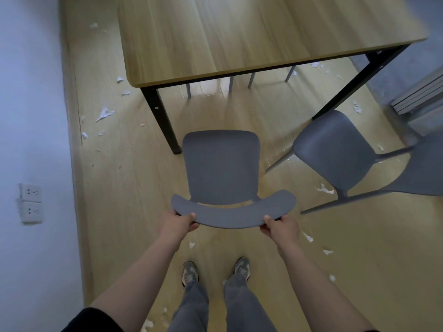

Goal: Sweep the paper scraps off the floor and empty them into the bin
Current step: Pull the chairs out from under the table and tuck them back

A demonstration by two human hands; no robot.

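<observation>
White paper scraps [105, 114] lie scattered over the wooden floor: several along the left wall, some right of my feet [307, 236], and more under the table's far side. A grey chair [221, 168] stands in front of me, facing the table. My left hand [182, 222] grips the left end of its curved backrest and my right hand [280, 226] grips the right end. No broom, dustpan or bin is in view.
A wooden table [215, 39] with black legs fills the upper middle. A second grey chair [335, 152] stands angled at the right. A white wall with two sockets [30, 202] runs along the left. Grey chair legs show beyond the table.
</observation>
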